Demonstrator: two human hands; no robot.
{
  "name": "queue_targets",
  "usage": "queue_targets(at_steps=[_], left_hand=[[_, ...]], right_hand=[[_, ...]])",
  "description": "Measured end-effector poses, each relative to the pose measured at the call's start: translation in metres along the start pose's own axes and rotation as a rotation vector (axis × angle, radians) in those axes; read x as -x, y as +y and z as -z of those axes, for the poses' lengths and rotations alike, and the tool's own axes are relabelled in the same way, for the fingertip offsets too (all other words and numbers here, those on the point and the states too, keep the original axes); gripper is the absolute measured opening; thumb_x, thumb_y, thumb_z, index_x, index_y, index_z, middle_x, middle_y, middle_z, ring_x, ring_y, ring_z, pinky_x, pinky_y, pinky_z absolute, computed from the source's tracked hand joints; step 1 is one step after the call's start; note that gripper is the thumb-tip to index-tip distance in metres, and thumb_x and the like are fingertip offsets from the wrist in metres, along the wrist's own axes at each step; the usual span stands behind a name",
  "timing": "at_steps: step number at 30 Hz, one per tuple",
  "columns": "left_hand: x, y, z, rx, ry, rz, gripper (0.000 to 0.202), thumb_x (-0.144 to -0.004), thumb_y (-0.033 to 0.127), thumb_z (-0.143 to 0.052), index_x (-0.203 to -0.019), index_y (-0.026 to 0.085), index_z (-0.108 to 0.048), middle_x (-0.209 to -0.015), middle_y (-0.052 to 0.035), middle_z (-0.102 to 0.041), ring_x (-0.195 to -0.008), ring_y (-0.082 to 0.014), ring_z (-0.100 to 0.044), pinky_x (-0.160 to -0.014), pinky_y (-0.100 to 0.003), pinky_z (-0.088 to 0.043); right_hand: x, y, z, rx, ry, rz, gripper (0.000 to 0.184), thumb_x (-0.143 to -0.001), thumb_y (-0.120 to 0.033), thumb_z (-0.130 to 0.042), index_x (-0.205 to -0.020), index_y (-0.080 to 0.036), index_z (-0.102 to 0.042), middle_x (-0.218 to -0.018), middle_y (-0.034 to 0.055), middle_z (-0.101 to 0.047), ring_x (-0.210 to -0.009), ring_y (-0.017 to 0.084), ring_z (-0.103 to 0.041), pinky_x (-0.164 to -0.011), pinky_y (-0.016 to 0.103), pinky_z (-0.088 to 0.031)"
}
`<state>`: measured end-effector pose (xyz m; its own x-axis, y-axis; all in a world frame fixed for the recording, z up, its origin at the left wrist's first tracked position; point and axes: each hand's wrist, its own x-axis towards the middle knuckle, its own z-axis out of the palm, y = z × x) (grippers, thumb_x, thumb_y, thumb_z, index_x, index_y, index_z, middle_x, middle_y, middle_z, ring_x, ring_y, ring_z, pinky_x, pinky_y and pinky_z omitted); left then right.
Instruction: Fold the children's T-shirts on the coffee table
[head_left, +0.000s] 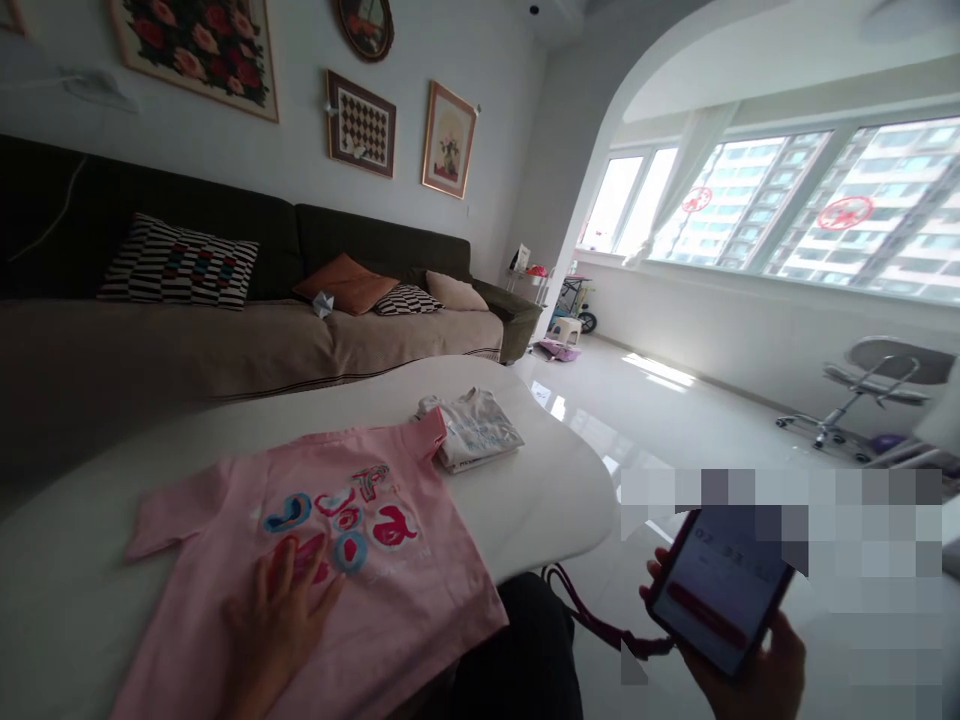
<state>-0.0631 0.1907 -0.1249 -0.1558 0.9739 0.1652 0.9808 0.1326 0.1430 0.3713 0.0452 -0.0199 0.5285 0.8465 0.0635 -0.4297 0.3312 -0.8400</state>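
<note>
A pink T-shirt (442, 580) with a colourful printed design lies spread out on the white table (555, 500), its lower edge hanging over the near side by my knee. My left hand (281, 620) rests flat on the shirt's front, fingers spread over the lower part of the print. Off the table's right side, my right hand (750, 670) grips a smartphone (724, 580) with its lit screen facing me. A dark red strap (600, 625) trails from the phone towards the table. Just beyond the pink sleeve sits a folded pale T-shirt pile (480, 425).
A dark green sofa (375, 235) with a brown cover and several cushions stands behind the table. To the right, a wheeled chair (877, 375) is on the glossy floor (675, 430). A pink item (559, 350) lies on the floor near the archway. Pixelated blocks surround the phone.
</note>
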Motion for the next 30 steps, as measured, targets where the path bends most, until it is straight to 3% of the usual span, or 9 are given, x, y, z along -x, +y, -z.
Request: queue_targets(at_steps=[3,7,10,15,30], left_hand=[[-0.001,-0.001,-0.001,0.010,0.002,-0.020,0.052,-0.084,0.051,-0.030,-0.133,0.033,-0.032,-0.144,-0.0072,-0.024,-0.127,-0.0348,-0.020,-0.088,-0.064,-0.023],[-0.001,0.000,0.004,0.027,-0.033,-0.024,0.051,-0.084,0.048,-0.031,-0.133,0.032,-0.032,-0.144,-0.0081,-0.022,-0.127,-0.0348,-0.020,-0.087,-0.065,-0.024],[0.000,0.001,0.007,0.038,-0.042,-0.027,0.049,-0.085,0.045,-0.030,-0.133,0.031,-0.033,-0.144,-0.0089,-0.024,-0.127,-0.0336,-0.019,-0.088,-0.063,-0.026],[0.002,0.000,0.005,0.025,0.002,-0.034,0.051,-0.086,0.047,-0.030,-0.134,0.031,-0.031,-0.144,-0.0088,-0.022,-0.128,-0.0328,-0.019,-0.090,-0.061,-0.025],[0.000,-0.002,0.008,0.052,-0.038,-0.028,0.052,-0.085,0.048,-0.030,-0.134,0.032,-0.029,-0.145,-0.0080,-0.019,-0.128,-0.0327,-0.018,-0.090,-0.061,-0.024]], right_hand=[[0.032,-0.013,-0.010,0.013,0.007,0.024,0.077,-0.059,-0.062,-0.056,-0.127,-0.029,-0.041,-0.108,0.0091,-0.062,-0.100,0.035,-0.055,-0.086,0.064,-0.035],[0.046,-0.020,-0.022,-0.055,0.007,-0.027,0.076,-0.065,-0.072,-0.042,-0.128,-0.029,-0.040,-0.105,0.0106,-0.063,-0.099,0.034,-0.056,-0.085,0.065,-0.035],[0.046,-0.019,-0.030,-0.081,0.007,-0.071,0.073,-0.071,-0.072,-0.034,-0.129,-0.029,-0.038,-0.105,0.0113,-0.063,-0.099,0.034,-0.056,-0.085,0.064,-0.035],[0.042,-0.018,-0.039,-0.096,0.019,-0.089,0.073,-0.072,-0.069,-0.035,-0.131,-0.025,-0.037,-0.106,0.0132,-0.063,-0.096,0.035,-0.058,-0.086,0.063,-0.035],[0.037,-0.004,-0.026,-0.105,-0.047,-0.106,0.072,-0.073,-0.068,-0.032,-0.128,-0.023,-0.042,-0.113,0.0156,-0.059,-0.104,0.037,-0.053,-0.086,0.062,-0.036]])
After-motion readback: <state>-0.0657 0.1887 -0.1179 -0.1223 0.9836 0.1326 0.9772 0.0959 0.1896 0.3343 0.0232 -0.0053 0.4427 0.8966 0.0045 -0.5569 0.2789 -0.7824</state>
